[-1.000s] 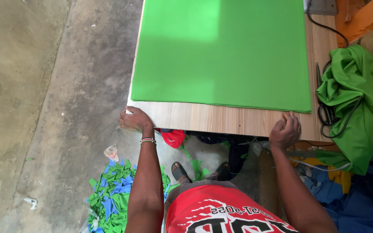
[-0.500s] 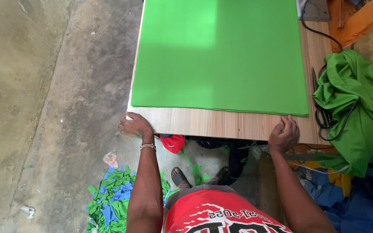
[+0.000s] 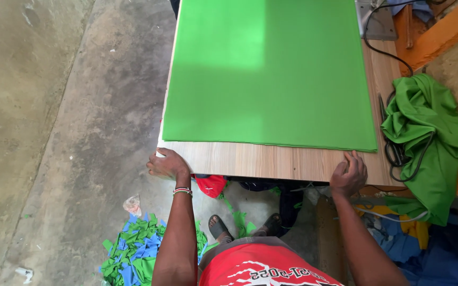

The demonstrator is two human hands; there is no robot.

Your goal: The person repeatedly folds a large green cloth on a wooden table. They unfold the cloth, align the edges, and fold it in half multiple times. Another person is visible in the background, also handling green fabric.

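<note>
A large flat sheet of green fabric point(image 3: 269, 74) lies spread over a wooden table point(image 3: 271, 161). My left hand point(image 3: 166, 163) rests on the table's near left corner, fingers curled over the edge, holding nothing. My right hand point(image 3: 349, 173) grips the near edge of the table just below the fabric's right corner, fingertips touching the wood next to the green sheet. A beaded bracelet sits on my left wrist.
A crumpled green cloth point(image 3: 425, 137) with black scissors point(image 3: 393, 151) and a cable lies at the table's right. Green and blue fabric scraps point(image 3: 136, 249) are heaped on the concrete floor at left. A red cloth point(image 3: 210, 185) hangs under the table.
Both hands stay at the table's near edge. The view has shifted slightly, and the right hand has crept a little closer to the fabric's corner.
</note>
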